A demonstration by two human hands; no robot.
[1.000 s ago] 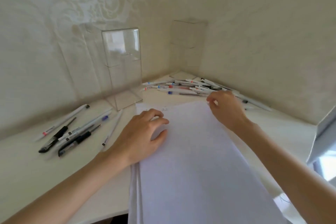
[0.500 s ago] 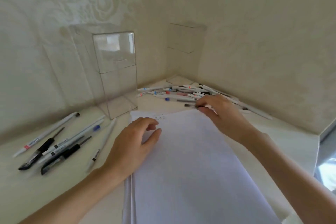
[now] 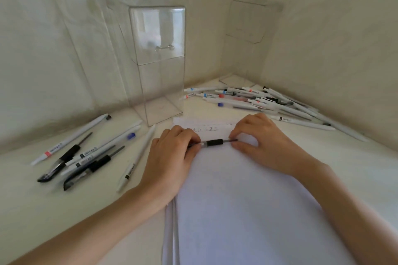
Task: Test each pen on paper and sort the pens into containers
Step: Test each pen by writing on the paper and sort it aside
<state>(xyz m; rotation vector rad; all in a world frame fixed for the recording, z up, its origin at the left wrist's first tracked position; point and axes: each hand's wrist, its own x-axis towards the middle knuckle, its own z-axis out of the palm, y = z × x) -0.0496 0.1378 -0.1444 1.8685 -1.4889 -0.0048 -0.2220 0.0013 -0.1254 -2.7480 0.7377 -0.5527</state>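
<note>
My left hand (image 3: 170,157) has its fingers (image 3: 183,136) curled round the left end of a dark pen (image 3: 214,142), and my right hand (image 3: 266,142) pinches the thin right end between thumb and fingertips. The pen lies level and crosswise between the two hands, its black grip sleeve showing in the gap. It sits low over the far part of the paper (image 3: 247,211); whether it touches the sheet I cannot tell. Both hands rest over that paper, a small stack of white sheets that runs from the near edge of the desk (image 3: 43,211) away from me. Just beyond the pen, near the top edge of the sheet, is a short row of small handwritten marks (image 3: 205,129), too small to read. To the left of the paper a loose group of pens (image 3: 86,153) lies on the desk, some white and some black, and one white pen of that group lies just beside my left wrist. Past the top left corner of the paper a tall clear container (image 3: 159,66) stands upright, with a small handle on its upper part. A second clear container (image 3: 247,38) stands further back in the corner where the two walls meet. Between that corner and my right hand a bigger pile of pens (image 3: 258,101) is spread along the right wall, mostly white barrels with red, blue or black ends.
</note>
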